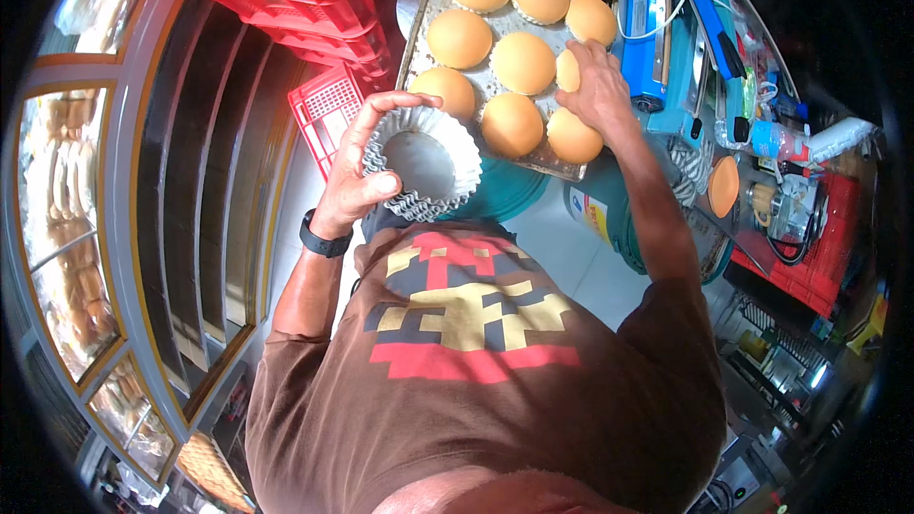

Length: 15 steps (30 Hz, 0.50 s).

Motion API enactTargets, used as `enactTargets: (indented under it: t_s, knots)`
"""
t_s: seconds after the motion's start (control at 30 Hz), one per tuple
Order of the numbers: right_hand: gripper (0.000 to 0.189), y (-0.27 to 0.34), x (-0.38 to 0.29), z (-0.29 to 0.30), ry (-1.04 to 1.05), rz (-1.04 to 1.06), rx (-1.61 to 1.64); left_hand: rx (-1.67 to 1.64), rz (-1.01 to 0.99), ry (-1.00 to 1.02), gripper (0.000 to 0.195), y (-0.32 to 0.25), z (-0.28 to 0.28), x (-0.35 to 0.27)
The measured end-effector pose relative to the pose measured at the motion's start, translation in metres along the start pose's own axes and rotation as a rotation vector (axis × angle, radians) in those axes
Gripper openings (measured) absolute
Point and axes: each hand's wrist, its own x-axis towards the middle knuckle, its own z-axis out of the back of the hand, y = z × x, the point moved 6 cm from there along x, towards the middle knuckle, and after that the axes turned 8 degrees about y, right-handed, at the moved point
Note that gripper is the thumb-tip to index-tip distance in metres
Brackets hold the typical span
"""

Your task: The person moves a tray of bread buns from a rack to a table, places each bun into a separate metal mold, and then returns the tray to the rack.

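Observation:
My left hand [360, 164], with a dark watch at the wrist, grips a stack of fluted metal baking tins [423, 164] whose top one is empty inside. Several round golden cakes [523, 63] sit in rows on a worn metal baking tray [539, 157]. Over the tray's right side, my right hand [598, 86] lays its fingers on one cake [568, 71], partly covering it; whether it grips the cake or only touches it cannot be told. Pale fluted rims show beneath some of the cakes.
Red plastic crates [285, 0] are stacked at upper left, beside a cabinet with dark shelves [207, 157]. Blue sealing machines [646, 28] stand right of the tray, near a plastic bottle [778, 141]. Below the tray are green tubs [607, 207]. A red crate [832, 250] is at far right.

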Motion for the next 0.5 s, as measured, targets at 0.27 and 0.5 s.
enactTargets:
  t_s: [0.27, 0.5]
  knots:
    - [0.068, -0.049, -0.003, -0.012, 0.065, -0.241, 1.334, -0.252, 0.136, 0.094, 0.067, 0.032, -0.031, 0.007]
    - [0.078, 0.085, -0.078, 0.066, 0.461, 0.212, 1.263, -0.349, 0.316, 0.083, 0.068, 0.051, -0.056, 0.018]
